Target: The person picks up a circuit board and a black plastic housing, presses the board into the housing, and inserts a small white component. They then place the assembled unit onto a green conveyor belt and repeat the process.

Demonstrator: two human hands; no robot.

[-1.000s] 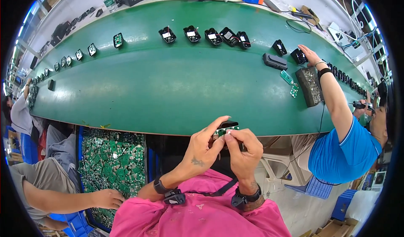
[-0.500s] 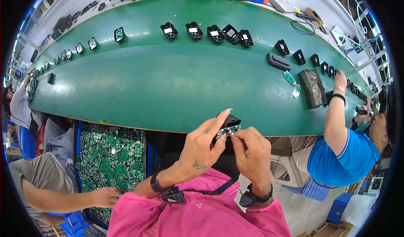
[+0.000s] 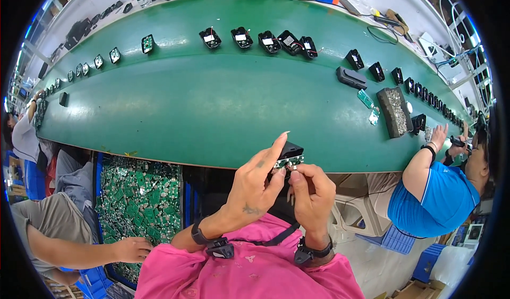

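In front of me, over the near edge of the green table, my left hand [image 3: 255,179] is closed on a small black plastic housing [image 3: 291,150]. A green circuit board [image 3: 288,161] with bright soldered parts sits at the housing's near side, between my two hands. The fingers of my right hand [image 3: 314,195] are pinched together at the board's lower right edge. Fine detail between those fingertips is hidden, so I cannot tell if they grip the board or a wire.
Open black housings [image 3: 242,37] stand in a curved row along the green table [image 3: 212,102]. Loose green boards [image 3: 365,99], a black case [image 3: 351,77] and a foam box of small metal parts [image 3: 394,112] lie rightward. A board-filled bin [image 3: 141,198] is lower left; co-workers sit both sides.
My right hand has shifted slightly left and turned at the board. The row of housings has slid a little left. The co-worker's arm on the right has dropped nearer the table edge.
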